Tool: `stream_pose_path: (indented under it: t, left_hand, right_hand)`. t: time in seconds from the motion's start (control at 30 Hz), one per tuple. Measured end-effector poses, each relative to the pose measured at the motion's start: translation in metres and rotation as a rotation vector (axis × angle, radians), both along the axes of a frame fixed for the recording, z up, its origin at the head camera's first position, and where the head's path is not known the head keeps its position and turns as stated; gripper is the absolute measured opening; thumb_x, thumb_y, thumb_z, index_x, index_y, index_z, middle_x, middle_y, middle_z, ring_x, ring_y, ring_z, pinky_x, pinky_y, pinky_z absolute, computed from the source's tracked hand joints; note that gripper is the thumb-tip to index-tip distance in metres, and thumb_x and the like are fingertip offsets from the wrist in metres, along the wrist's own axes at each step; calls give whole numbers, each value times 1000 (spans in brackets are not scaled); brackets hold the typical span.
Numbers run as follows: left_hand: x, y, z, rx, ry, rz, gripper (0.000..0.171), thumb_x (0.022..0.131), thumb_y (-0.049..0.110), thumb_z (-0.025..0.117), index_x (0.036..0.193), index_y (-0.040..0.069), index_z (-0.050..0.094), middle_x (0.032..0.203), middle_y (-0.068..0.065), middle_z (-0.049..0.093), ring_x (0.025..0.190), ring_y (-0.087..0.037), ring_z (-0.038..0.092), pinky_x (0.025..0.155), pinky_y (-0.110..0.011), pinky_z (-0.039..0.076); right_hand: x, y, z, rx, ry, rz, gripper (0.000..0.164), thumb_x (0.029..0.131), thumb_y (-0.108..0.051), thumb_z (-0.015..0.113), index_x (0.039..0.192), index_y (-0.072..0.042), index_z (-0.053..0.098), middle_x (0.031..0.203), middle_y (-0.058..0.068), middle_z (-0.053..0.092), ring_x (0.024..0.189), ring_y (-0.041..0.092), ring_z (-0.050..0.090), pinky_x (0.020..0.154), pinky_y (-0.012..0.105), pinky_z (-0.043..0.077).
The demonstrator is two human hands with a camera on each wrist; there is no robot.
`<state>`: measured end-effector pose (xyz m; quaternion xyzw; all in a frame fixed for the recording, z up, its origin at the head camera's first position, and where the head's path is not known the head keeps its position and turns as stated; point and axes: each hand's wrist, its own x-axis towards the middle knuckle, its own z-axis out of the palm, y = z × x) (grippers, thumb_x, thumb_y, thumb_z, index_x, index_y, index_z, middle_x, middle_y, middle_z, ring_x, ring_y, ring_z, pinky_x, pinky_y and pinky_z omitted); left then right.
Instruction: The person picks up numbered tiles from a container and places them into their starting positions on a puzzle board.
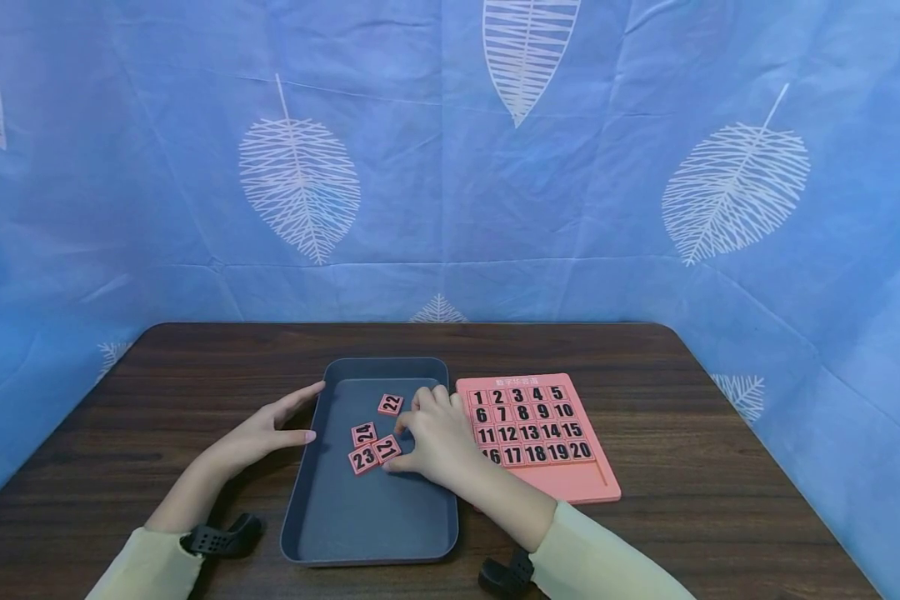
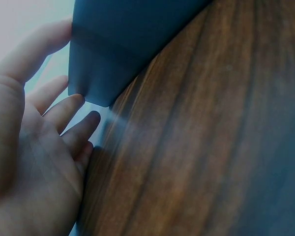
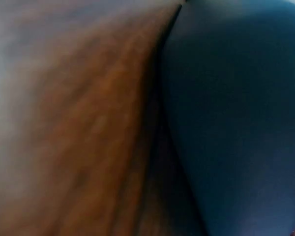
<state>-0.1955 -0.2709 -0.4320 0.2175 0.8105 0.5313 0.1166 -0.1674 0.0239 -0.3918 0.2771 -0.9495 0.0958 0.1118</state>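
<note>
A dark grey tray (image 1: 375,525) lies on the table, holding loose pink number tiles: the 22 tile (image 1: 391,404), the 24 tile (image 1: 363,433), the 23 tile (image 1: 363,458) and the 21 tile (image 1: 386,448). Over the tray's right side, my right hand (image 1: 438,437) reaches in with bent fingers. Its thumb and index finger stand apart beside the 21 tile; contact cannot be made out. My left hand (image 1: 266,429) rests fingertips against the tray's left side, fingers extended. The left wrist view shows those fingers touching the tray wall (image 2: 118,44). The right wrist view misses the right hand.
Right of the tray lies a pink number board (image 1: 570,483) with tiles 1 to 20 in rows and a bare bottom strip. My right forearm covers its lower left corner. The dark wooden table (image 1: 720,467) ends at a blue leaf-patterned cloth (image 1: 450,183).
</note>
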Motion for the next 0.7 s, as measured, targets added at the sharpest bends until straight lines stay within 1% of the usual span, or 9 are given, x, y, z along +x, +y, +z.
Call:
stream_pose_path:
  t: [0.23, 0.5, 0.7]
  left_hand:
    - [0, 0, 0, -2, 2, -2, 72, 93, 20, 64, 153, 15, 24, 156, -19, 18, 140, -45, 11, 102, -69, 18]
    - [-2, 0, 0, 3, -10, 1, 72, 93, 21, 64, 153, 16, 24, 156, -18, 17, 141, -44, 10, 103, -68, 17]
    - [-2, -1, -1, 7, -6, -2, 72, 94, 20, 64, 153, 17, 24, 156, -19, 18, 140, -44, 11, 103, -68, 18]
  right_hand:
    - [-8, -9, -2, 62, 0, -3, 41, 65, -63, 79, 85, -27, 72, 86, -4, 41, 79, 16, 31, 69, 33, 23]
    - [-11, -15, -4, 70, -7, 5, 38, 65, -61, 79, 83, -29, 72, 87, -4, 44, 79, 15, 31, 70, 33, 24]
    - [-12, -10, -4, 58, -15, 56, 36, 68, -59, 79, 87, -29, 73, 91, -5, 45, 80, 14, 32, 70, 32, 23]
